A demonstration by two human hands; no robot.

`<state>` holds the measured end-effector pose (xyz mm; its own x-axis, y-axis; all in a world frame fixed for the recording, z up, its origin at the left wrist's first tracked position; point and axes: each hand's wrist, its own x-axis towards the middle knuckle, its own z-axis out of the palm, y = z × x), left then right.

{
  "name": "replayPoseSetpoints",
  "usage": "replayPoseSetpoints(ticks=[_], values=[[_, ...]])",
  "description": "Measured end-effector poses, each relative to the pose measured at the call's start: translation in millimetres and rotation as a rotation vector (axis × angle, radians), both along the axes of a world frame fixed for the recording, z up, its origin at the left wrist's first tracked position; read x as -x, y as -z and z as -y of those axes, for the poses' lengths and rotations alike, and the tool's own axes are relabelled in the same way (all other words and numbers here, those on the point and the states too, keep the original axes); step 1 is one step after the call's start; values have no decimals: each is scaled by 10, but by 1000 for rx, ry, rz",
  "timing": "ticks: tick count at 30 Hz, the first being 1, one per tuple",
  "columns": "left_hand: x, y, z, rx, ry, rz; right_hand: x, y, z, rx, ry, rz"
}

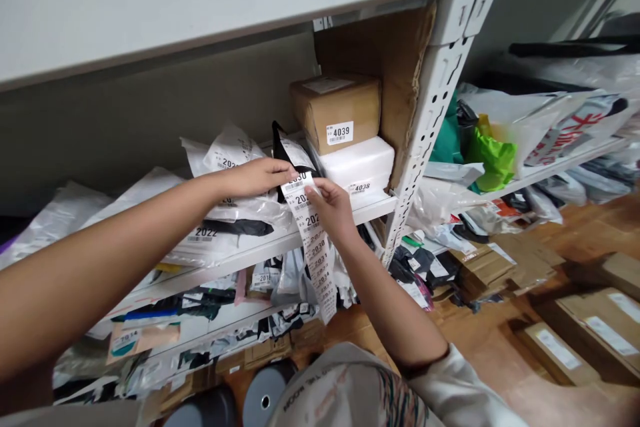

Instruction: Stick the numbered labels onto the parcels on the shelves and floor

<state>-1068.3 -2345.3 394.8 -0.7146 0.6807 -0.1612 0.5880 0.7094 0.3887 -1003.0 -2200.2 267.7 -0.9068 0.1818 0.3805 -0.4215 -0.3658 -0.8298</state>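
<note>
A long strip of numbered barcode labels hangs down in front of the shelf, its lower end loose. My right hand pinches it near the top between thumb and fingers. From the left, my left hand reaches in with its fingers together, fingertips closed at the strip's top label; its thumb is hidden. Just behind the fingertips stands a black parcel with a white label. White plastic parcels lie beneath and behind my left forearm, one marked 2022.
A brown box marked 4039 sits on a white package marked 4038. A perforated metal upright stands to their right. Lower shelves hold more parcels. Cardboard boxes lie on the wooden floor at right.
</note>
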Motion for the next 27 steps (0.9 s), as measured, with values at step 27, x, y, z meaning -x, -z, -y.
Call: replayPoseSetpoints(ticks=[27], values=[[32, 7, -43, -230, -158, 167, 32, -50, -41, -22, -15, 105]])
